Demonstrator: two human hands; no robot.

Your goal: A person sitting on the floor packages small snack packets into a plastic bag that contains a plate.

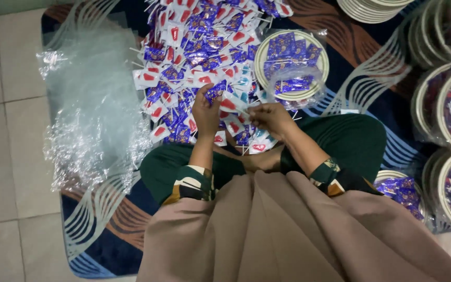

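Brown shawl [288,235] below, both hands [238,112] pinch wrapped lollipops [194,47].

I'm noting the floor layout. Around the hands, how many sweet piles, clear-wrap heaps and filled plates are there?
Pile of wrapped sweets: 1
Heap of clear plastic wrap: 1
Filled plate just beyond the right hand: 1
Total: 3

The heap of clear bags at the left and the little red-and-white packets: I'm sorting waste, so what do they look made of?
The clear bags look like thin glossy plastic film: see-through, crinkled, glinting. The packets seem to be printed plastic wrappers, shiny, on thin white sticks, which may be plastic or paper. The left hand and right hand each pinch packets.
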